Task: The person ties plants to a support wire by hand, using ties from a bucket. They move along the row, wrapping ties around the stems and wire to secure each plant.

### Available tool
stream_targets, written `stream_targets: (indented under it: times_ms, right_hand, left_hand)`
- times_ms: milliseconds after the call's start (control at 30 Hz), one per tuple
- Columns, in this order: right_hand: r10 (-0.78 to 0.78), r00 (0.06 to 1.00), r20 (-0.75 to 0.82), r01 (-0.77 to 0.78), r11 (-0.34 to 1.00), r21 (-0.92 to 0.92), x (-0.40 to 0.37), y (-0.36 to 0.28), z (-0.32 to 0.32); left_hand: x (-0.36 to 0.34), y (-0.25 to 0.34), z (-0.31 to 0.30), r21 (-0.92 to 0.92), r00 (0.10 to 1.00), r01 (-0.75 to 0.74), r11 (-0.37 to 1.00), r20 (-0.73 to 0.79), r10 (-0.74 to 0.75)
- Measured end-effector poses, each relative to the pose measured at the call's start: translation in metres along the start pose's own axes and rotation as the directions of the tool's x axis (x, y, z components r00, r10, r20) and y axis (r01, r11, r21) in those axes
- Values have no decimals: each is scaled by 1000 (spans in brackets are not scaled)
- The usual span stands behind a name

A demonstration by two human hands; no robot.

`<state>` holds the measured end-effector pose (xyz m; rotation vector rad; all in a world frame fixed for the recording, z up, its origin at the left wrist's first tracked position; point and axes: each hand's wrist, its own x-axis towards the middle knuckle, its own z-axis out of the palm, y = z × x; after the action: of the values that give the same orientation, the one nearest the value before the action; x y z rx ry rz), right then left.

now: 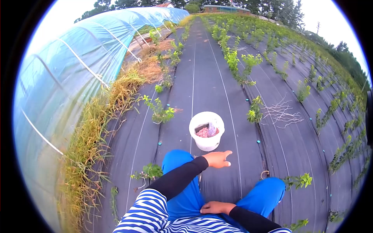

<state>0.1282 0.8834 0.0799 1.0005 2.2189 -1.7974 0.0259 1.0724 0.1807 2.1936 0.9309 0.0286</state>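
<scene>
My left grip (217, 159), fingers apart and empty, hovers just beside the white plastic bucket (206, 146); a clumsy nudge could tip it. My right grip (215, 207) rests on my lap, and I cannot tell whether it is closed.

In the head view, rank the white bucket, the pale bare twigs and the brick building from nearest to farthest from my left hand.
From the left hand:
1. White bucket, just ahead of it on the black ground cover.
2. Pale bare twigs, farther ahead to the right, beside a plant row.
3. Brick building, far off at the field's end.
</scene>
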Motion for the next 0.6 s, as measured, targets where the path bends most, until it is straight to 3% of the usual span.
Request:
stream_targets:
  times_ms: [33,167,233,333,367,433,500,600]
  right_hand:
    - [93,993,69,-95,995,29,1,-4,-2]
    - [130,960,247,-118,991,-61,-2,-23,-6]
    - [-1,992,128,13,996,-91,-8,-17,-3]
    - [-73,985,158,101,979,-176,-13,-24,-20]
    - [-181,980,84,186,980,-66,-15,-13,-22]
    - [-152,986,69,166,942,-291,-32,-41,-60]
    - [14,1000,-7,-15,771,-637,-60,-110,-102]
    - [-325,940,-105,156,681,-716,-86,-213,-134]
  left_hand:
    - [-3,2,-1,-6,1000,8,1000,-7,-8]
    - [-21,23,-14,-146,1000,-27,989,-13,26]
    - [-29,28,-23,-227,999,-35,973,-33,28]
    - [-39,26,-37,-269,987,-103,958,-147,65]
    - [-36,15,-38,-294,982,-127,947,-170,79]
    - [-43,11,-51,-218,983,-50,975,-182,10]
    - [-49,17,-68,-162,988,45,986,-141,-68]
    - [-35,-2,-62,102,988,38,994,-151,-22]
